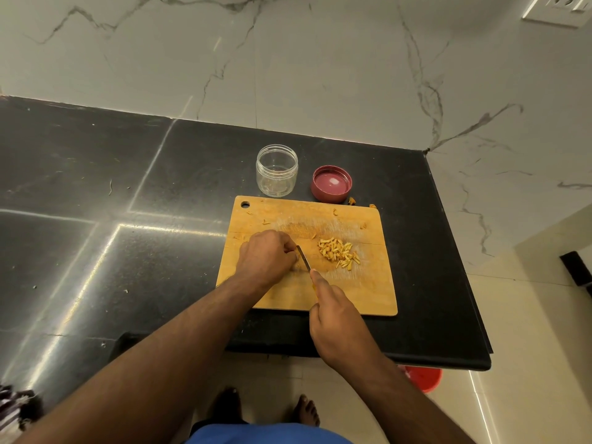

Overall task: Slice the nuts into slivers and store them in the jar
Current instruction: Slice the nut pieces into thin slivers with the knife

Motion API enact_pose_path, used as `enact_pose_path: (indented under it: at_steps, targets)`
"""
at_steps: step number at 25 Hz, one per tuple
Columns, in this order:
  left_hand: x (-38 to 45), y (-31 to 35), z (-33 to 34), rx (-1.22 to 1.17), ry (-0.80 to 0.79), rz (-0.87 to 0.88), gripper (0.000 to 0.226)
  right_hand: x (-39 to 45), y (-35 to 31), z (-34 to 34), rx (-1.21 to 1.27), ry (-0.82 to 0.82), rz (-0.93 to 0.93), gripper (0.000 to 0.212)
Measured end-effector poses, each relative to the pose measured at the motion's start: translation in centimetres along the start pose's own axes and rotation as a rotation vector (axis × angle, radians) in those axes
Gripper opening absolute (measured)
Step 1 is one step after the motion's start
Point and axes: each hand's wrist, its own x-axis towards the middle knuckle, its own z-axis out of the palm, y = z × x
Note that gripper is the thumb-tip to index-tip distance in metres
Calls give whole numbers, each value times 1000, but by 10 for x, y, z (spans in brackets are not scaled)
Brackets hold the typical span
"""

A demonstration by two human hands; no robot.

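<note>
Left hand [267, 256]: knuckles up over the middle of the wooden cutting board [358, 293], fingers curled down and bunched at the blade; what they pinch is hidden beneath the hand. Forearm reaches in from lower left.

Right hand [336, 318]: wrapped around the handle of the knife [303, 257], forefinger stretched along its spine; blade angled up-left, touching the left fingers.

Nut slivers [339, 253]: pale yellow heap on the board, just right of the blade; stray bits lie near the board's far edge.

Jar [277, 170]: clear, upright, open, on the black counter [128, 174] beyond the board.

Lid [331, 183]: red, inverted, just right of the jar.
</note>
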Motion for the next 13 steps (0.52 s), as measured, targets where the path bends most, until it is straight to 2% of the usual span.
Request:
enact_pose_path:
  at_steps: [13]
  targets:
    - [0,1,1,14,3,-29,11,-4,-2,1,-29,-40,28,57]
